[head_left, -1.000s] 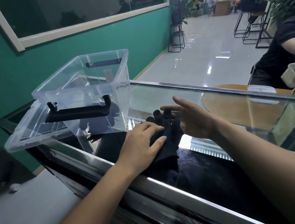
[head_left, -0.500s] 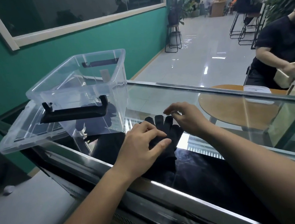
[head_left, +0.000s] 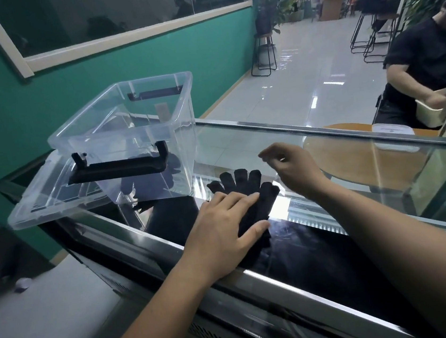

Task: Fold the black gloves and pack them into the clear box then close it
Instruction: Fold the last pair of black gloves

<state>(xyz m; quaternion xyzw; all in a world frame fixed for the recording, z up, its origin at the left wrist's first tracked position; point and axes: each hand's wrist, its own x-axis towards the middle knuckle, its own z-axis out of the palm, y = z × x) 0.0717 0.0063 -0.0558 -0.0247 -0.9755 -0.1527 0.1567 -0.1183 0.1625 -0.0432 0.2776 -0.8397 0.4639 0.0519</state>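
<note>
The black gloves (head_left: 246, 191) lie flat on the glass counter top (head_left: 326, 157), fingers spread and pointing away from me. My left hand (head_left: 224, 229) presses flat on their palm part, fingers apart. My right hand (head_left: 294, 169) hovers just above and to the right of the glove fingers, loosely curled and holding nothing. The clear box (head_left: 134, 134) stands open to the left of the gloves, with a black handle (head_left: 119, 168) on its near side. Its clear lid (head_left: 53, 199) lies under and beside the box at the counter's left end.
The counter has a metal front edge (head_left: 256, 276) close to me. A person in black (head_left: 426, 62) sits at a wooden table (head_left: 368, 163) beyond the glass on the right. A green wall (head_left: 121, 66) runs along the left.
My right hand has lifted off the glove fingers and drawn back to the right. My left hand has flattened onto the gloves. The glove fingers now lie spread and uncovered.
</note>
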